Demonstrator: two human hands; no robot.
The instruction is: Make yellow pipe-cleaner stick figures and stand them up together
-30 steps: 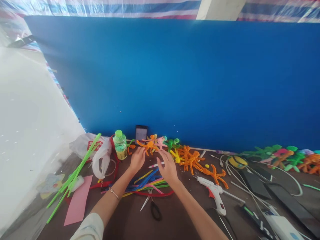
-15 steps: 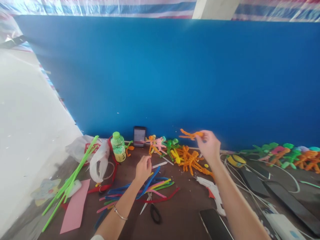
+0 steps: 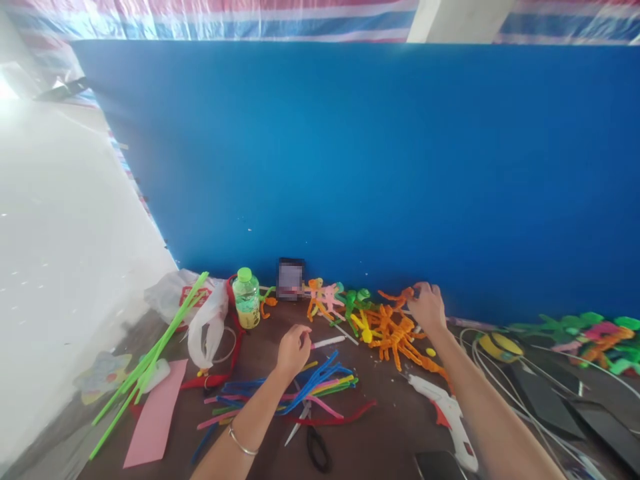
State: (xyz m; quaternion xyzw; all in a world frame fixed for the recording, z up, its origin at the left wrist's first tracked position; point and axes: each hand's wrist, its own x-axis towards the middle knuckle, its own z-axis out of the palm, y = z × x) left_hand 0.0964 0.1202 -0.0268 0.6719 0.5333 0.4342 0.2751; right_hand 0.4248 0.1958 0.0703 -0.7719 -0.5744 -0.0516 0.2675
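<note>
My right hand [image 3: 427,308], at 1 o'clock, pinches 1 orange pipe-cleaner figure [image 3: 397,296]; my left hand [image 3: 294,351] hangs released, with 1 white marker [image 3: 327,343] at its 3 o'clock.

We make out two bare human hands, a left hand [image 3: 294,351] and a right hand [image 3: 429,308], each narrowing from a slim bare arm that enters from the bottom edge of the view. On our left forearm [image 3: 253,417], just above the wrist, we see one thin, round, silver-coloured metal bangle [image 3: 240,443], plain and narrow.
</note>
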